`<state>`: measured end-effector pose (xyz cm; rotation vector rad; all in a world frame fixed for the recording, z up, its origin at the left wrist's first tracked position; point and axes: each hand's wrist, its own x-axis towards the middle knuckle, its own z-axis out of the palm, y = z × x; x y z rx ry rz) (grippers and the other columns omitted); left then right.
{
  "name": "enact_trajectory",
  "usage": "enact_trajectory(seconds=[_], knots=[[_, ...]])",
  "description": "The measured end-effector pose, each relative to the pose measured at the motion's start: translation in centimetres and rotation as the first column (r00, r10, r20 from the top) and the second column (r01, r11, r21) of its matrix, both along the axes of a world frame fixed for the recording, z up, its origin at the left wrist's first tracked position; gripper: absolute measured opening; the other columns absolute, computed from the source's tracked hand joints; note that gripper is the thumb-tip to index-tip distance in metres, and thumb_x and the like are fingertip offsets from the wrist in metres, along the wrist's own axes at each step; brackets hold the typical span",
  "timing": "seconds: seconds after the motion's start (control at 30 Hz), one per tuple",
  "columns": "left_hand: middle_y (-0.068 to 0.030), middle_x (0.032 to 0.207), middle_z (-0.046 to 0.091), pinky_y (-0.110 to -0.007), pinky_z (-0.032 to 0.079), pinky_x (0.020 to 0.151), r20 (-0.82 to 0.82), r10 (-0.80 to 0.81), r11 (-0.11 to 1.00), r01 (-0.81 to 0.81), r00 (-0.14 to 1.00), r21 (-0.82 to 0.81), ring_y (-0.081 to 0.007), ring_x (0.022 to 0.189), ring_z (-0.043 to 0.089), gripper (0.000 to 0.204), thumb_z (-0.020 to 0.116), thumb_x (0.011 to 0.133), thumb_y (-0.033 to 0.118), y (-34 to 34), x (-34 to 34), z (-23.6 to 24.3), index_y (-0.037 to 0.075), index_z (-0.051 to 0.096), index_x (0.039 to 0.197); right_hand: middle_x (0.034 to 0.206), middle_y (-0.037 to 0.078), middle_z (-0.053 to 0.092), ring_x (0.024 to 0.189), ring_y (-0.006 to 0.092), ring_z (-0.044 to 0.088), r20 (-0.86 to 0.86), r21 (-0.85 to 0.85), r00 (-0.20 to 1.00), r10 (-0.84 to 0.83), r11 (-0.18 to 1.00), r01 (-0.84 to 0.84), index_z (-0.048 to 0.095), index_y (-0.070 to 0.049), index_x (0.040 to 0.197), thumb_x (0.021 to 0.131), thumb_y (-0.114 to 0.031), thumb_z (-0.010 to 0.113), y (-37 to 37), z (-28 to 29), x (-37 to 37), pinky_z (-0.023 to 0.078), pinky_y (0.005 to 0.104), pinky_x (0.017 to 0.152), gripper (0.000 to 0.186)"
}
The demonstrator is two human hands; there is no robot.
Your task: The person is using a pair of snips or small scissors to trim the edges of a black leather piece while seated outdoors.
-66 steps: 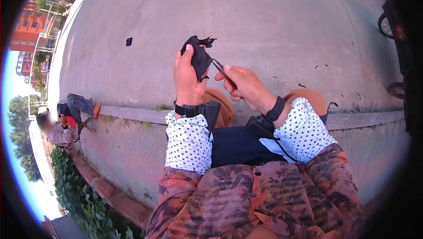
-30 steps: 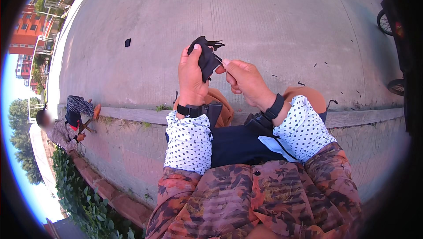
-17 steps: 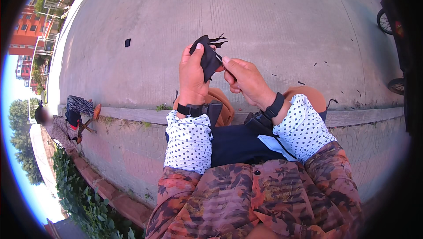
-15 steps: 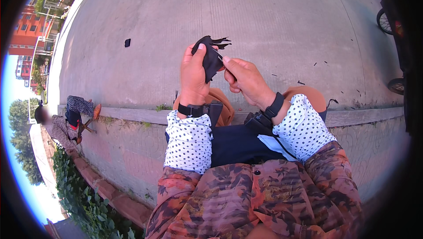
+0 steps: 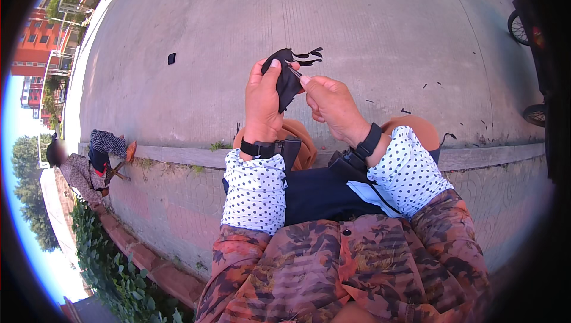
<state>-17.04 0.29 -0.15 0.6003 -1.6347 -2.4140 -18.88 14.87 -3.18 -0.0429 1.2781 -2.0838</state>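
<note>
My left hand holds up a piece of black cloth, thumb laid on its face and fingers behind it. Thin ragged strips hang off the cloth's far right edge. Between the thumb and fingers of my right hand is a slim, pointed metal tool, which looks like tweezers. Its tip rests on or just over the cloth. Most of its length is hidden by my fingers, so the exact kind is unclear.
Grey concrete stretches ahead, with small black scraps scattered at right and a black square piece at left. A kerb crosses by my knees. Another person sits at left beside green bushes. A wheeled vehicle stands at far right.
The metal tool's tip has shifted slightly up and left over the cloth. The loose strips have swung a little to the right. Both hands stay in nearly the same place.
</note>
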Motion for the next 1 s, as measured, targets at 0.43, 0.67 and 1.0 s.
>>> enact_trajectory(seconds=[0.43, 0.67, 1.0], knots=[[-0.0093, 0.098, 0.074, -0.019, 0.040, 0.041, -0.004, 0.010, 1.000, -0.010, 1.000, -0.024, -0.0118, 0.062, 0.066, 0.017, 0.053, 0.103, 0.022, -0.01, 0.01, -0.25, 0.008, 0.056, 0.112, 0.064, -0.006, 0.046, 0.051, 0.0040, 0.033, -0.006, 0.016, 0.999, 0.044, 0.999, -0.044, 0.063, -0.006, 0.098, 0.104, -0.037, 0.053, 0.03, 0.38, -0.02, 0.030, 0.0225, 0.048, 0.033], [-0.0139, 0.100, 0.073, -0.025, 0.052, 0.058, -0.018, 0.010, 1.000, -0.010, 1.000, 0.007, -0.0151, 0.076, 0.070, 0.015, 0.053, 0.103, 0.017, -0.19, 0.08, -0.08, 0.005, 0.054, 0.113, 0.065, -0.005, 0.047, 0.051, 0.0039, 0.034, 0.020, -0.008, 0.999, 0.027, 1.000, -0.027, 0.060, -0.007, 0.094, 0.103, -0.036, 0.055, 0.04, 0.49, -0.25, 0.030, 0.0227, 0.048, 0.030], [-0.0156, 0.100, 0.073, -0.029, 0.059, 0.075, -0.054, -0.023, 1.000, 0.023, 0.998, 0.006, -0.0169, 0.085, 0.071, 0.014, 0.052, 0.103, 0.014, 0.05, 0.10, -0.33, 0.004, 0.053, 0.113, 0.065, -0.005, 0.046, 0.051, 0.0034, 0.034, -0.013, 0.023, 1.000, 0.020, 1.000, -0.020, 0.058, -0.010, 0.087, 0.103, -0.035, 0.056, -0.22, 0.20, -0.22, 0.030, 0.0222, 0.047, 0.030]])
